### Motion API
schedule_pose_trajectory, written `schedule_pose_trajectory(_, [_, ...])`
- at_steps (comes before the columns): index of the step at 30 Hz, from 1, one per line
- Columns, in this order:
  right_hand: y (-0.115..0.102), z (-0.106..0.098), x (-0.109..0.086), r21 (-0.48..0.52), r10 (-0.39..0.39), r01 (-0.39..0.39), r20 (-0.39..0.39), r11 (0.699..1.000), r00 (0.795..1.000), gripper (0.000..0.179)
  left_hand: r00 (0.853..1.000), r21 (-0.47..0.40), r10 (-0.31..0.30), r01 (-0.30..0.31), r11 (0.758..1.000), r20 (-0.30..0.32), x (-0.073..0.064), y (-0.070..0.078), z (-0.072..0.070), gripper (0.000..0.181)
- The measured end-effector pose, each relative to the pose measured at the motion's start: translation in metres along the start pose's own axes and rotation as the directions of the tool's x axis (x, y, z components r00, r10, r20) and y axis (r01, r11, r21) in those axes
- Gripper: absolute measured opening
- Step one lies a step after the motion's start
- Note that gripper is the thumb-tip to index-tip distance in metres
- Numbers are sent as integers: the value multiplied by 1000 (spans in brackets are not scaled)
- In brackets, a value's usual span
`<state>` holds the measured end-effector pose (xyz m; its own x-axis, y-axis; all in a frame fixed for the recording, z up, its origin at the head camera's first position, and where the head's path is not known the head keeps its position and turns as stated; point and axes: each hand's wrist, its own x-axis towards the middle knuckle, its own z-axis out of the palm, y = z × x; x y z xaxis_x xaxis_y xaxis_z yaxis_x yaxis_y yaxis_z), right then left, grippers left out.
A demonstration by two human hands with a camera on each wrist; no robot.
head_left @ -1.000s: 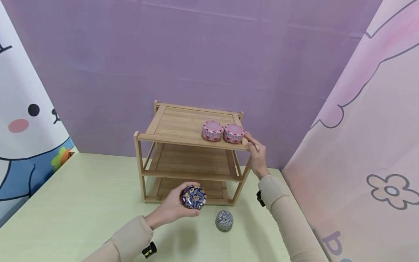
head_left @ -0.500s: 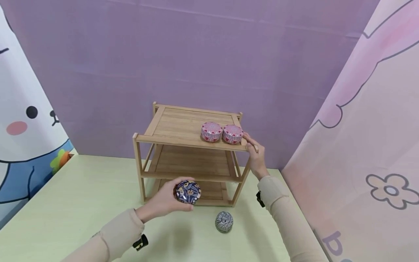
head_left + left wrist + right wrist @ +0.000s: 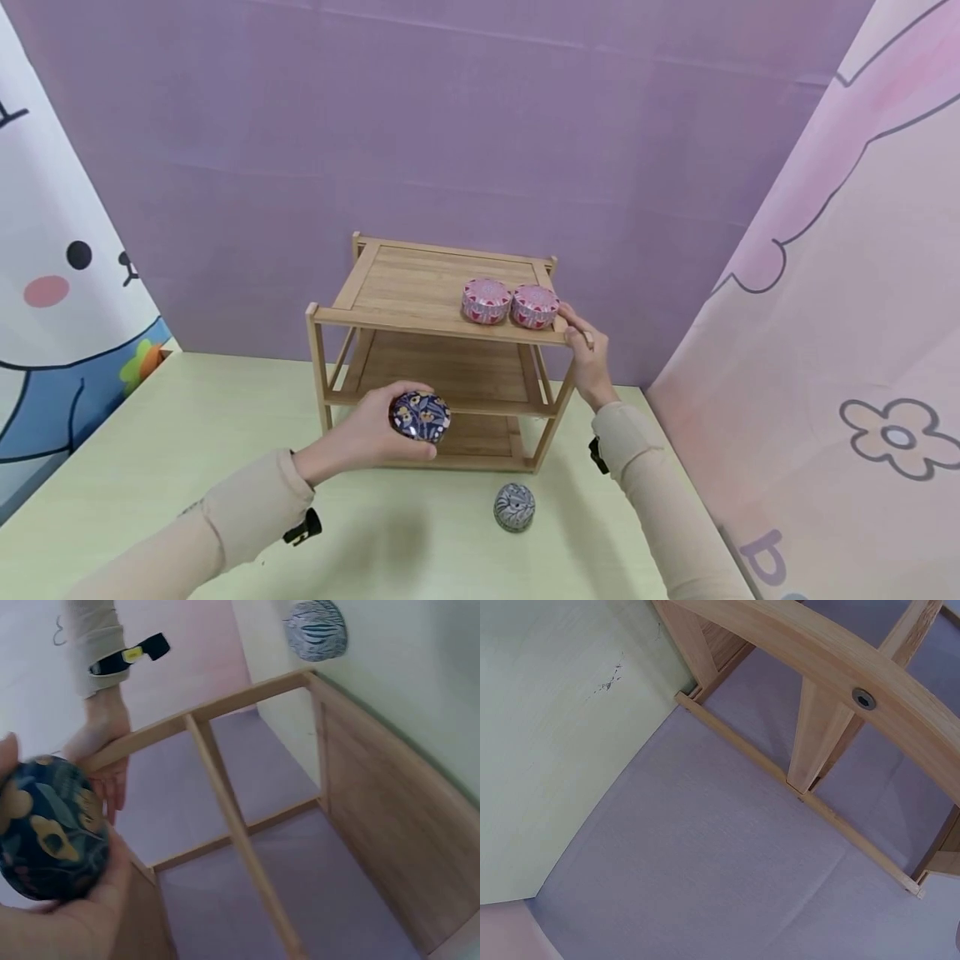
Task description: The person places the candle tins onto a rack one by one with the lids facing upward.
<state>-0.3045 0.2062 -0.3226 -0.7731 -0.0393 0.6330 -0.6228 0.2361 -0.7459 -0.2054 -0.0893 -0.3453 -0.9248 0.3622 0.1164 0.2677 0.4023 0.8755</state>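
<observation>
My left hand holds a round, dark blue floral tin between thumb and fingers, in front of the wooden shelf rack's middle and lower tiers. In the left wrist view the same tin shows its yellow flowers. At the rack's top front right corner, my right hand grips the frame. Beside it on the top tier sit two pink patterned tins, one on the left and one on the right, nearly touching. The right wrist view shows the rack's side frame.
A grey leaf-patterned tin stands on the pale green table, in front of the rack's right leg. Behind the rack rises a purple backdrop. A printed panel borders the right side, another the left.
My left hand has moved up and to the left with the blue floral tin. The right hand stays on the rack's corner, and the other tins have not moved.
</observation>
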Motion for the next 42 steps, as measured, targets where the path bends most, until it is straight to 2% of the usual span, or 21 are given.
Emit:
schedule_pose_trajectory(3, [0, 0, 0, 1, 6, -6, 8, 1000, 1000, 39, 999, 37, -47, 47, 998, -17, 1, 8, -5, 72])
schedule_pose_trajectory(7, [0, 1, 0, 5, 9, -9, 16, 1000, 1000, 39, 997, 40, -70, 71, 997, -22, 3, 17, -11, 73])
schedule_pose_trajectory(15, [0, 2, 1, 6, 5, -5, 33, 1000, 999, 38, 998, 73, 0, 4, 997, -56, 10, 34, -21, 73])
schedule_pose_trajectory(21, [1, 2, 1, 17, 12, -12, 25, 1000, 1000, 38, 997, 115, 19, -11, 993, -72, 18, 48, -30, 74])
schedule_pose_trajectory(26, [1, 2, 1, 24, 11, -11, 29, 1000, 1000, 38, 996, 103, 26, -17, 995, -91, 26, 57, -37, 74])
schedule_pose_trajectory(32, [0, 0, 0, 9, 5, -5, 7, 1000, 1000, 38, 996, 59, 28, -23, 998, -84, 37, 67, -46, 75])
schedule_pose_trajectory(37, [-2, -1, 0, -19, 9, -9, 4, 1000, 1000, 38, 993, 44, 60, -55, 997, -99, 47, 74, -55, 75])
schedule_pose_trajectory(42, [-3, -1, 0, -17, 14, -13, 12, 1000, 1000, 38, 987, 47, 92, -86, 995, -129, 59, 75, -64, 73])
